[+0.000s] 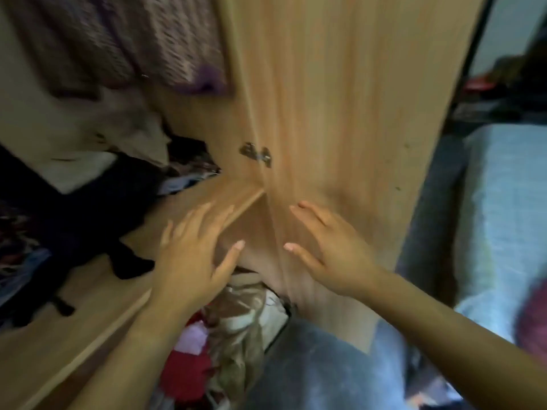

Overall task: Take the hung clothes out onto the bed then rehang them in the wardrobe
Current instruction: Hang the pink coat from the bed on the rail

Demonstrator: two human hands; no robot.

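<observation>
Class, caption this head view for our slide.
Both empty hands, left hand and right hand, spread before the open wardrobe door.

— Where does your head camera look from?

— From your head, forward and down, very near the open wardrobe door (325, 113). Your two forearms enter from the bottom edge; the bed (503, 202) lies at your right.
</observation>
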